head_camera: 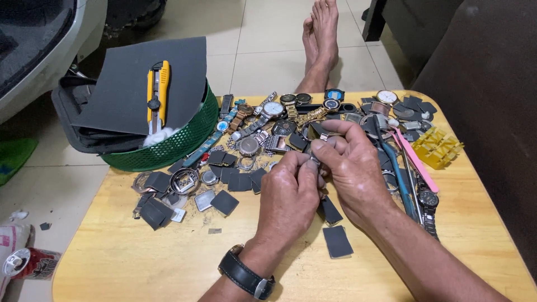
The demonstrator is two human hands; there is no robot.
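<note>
While both hands [319, 168] pinch a small watch part [320, 150] shut between fingertips, sanding seems underway; next needs firm, steady rubbing.

A small metal watch part [320, 136], silvery grey, sits pinched between the two hands above the middle of the wooden counter [140, 251]. Only a sliver of it shows, since the fingers [327, 146] close round it; its exact shape cannot be told. A small piece of dark grey abrasive paper [313, 130] pokes up just behind it, held at the same spot, slightly tilted. Both are lifted clear of the counter, just in front of the heap of watches [279, 112] and dark paper squares [235, 179].
</note>
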